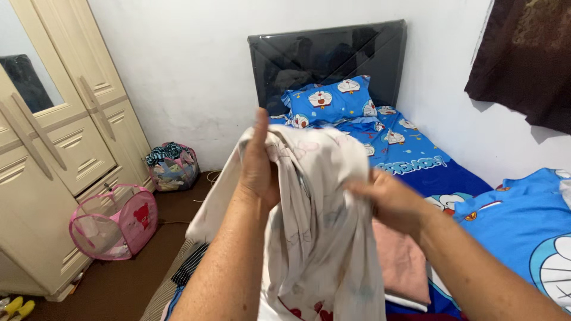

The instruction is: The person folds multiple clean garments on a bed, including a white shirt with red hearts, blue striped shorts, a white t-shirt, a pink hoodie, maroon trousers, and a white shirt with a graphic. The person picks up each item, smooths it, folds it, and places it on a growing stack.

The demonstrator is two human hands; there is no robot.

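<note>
White, faintly patterned cloth hangs up in front of the bed, draped from both hands. Left hand is clenched on its top edge, thumb pointing up; right hand pinches a fold beside it, fingers closed into the fabric. Just beneath lies a folded pink garment on the blue cartoon-print bedsheet. Matching pillow leans at the black headboard. Pink mesh hamper sits by the cream wardrobe.
</note>
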